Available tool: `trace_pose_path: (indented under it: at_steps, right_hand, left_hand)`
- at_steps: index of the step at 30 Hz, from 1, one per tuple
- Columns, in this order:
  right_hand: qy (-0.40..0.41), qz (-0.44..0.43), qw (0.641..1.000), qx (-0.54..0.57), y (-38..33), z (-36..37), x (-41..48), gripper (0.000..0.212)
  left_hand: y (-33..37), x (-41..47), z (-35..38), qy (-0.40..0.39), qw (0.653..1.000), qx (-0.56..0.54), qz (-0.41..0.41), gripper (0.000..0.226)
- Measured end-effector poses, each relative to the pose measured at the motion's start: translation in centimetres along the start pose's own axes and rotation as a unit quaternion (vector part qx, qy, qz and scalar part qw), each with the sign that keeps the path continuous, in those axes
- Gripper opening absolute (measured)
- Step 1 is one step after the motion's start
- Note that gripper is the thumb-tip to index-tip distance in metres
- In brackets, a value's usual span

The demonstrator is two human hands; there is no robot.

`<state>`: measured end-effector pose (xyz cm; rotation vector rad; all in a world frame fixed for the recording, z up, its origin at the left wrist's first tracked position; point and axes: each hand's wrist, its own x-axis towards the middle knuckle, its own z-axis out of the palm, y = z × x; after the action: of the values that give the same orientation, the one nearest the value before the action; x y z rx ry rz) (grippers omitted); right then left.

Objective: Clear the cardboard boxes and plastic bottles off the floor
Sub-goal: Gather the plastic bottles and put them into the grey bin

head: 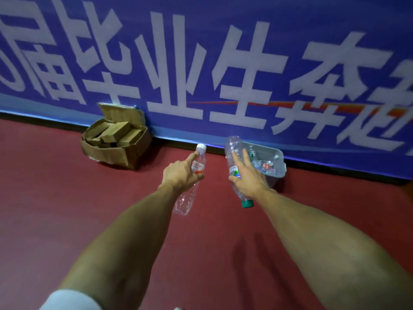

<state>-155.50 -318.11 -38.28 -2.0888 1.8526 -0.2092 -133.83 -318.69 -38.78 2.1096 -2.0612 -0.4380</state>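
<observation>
My left hand (178, 175) grips a clear plastic bottle (197, 166) with a white cap and red label, cap pointing away, forefinger stretched along it. My right hand (248, 177) holds a second clear bottle (232, 153) with a green cap and green label, cap toward me, base raised beside a grey plastic bin (278, 170). The bin stands on the floor against the banner and holds several bottles. To the left sits a large open cardboard box (107, 153) filled with smaller cardboard boxes (118, 133).
A blue banner (223, 63) with large white characters runs along the back as a wall. The red floor (55, 198) spreads in front of it. A white sleeve edge shows at the bottom left.
</observation>
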Motion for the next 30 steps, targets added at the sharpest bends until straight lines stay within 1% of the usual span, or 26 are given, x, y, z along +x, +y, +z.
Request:
trace_pose_path:
  at_steps: [2, 4, 8, 10, 17, 20, 23, 25, 27, 30]
  right_hand:
    - [0.011, 0.033, 0.999, 0.017, 1.1, -1.1, 2.9, 0.082]
    - [0.006, 0.06, 0.998, 0.025, 2.4, -1.9, 4.9, 0.082]
    - [0.044, 0.115, 0.991, 0.055, 6.3, -4.0, 9.8, 0.08]
    - [0.044, 0.129, 0.989, 0.061, 8.4, -5.0, 12.6, 0.079]
    - [0.034, 0.14, 0.989, 0.036, 17.3, -9.0, 23.2, 0.081]
    - [0.035, 0.126, 0.991, 0.032, 20.5, -11.1, 27.4, 0.082]
    - [0.028, 0.141, 0.989, 0.033, 22.9, -13.2, 31.1, 0.082]
    - [0.026, 0.134, 0.99, 0.024, 24.1, -14.1, 33.5, 0.082]
    - [0.019, 0.131, 0.991, 0.019, 25.4, -14.7, 36.0, 0.082]
    - [0.015, 0.137, 0.99, 0.022, 27.1, -15.0, 40.0, 0.083]
  left_hand:
    - [1.5, 3.9, -0.5, 0.003, 1.0, 0.006, 0.028, 0.078]
    - [3.4, 6.9, -0.5, -0.014, 0.998, 0.013, 0.054, 0.077]
    - [7.0, 14.4, 0.0, -0.025, 0.994, 0.034, 0.099, 0.077]
    - [8.7, 18.1, 0.6, -0.023, 0.993, 0.034, 0.114, 0.077]
    - [15.9, 30.7, 2.3, -0.016, 0.991, 0.049, 0.123, 0.08]
    - [19.0, 35.5, 2.3, -0.015, 0.99, 0.069, 0.122, 0.08]
    - [21.8, 39.5, 2.2, -0.012, 0.989, 0.068, 0.131, 0.079]
    - [23.4, 42.0, 2.1, -0.024, 0.986, 0.085, 0.142, 0.078]
    - [24.9, 44.6, 2.1, -0.041, 0.987, 0.072, 0.136, 0.078]
    - [26.6, 48.8, 3.0, -0.056, 0.985, 0.062, 0.152, 0.079]
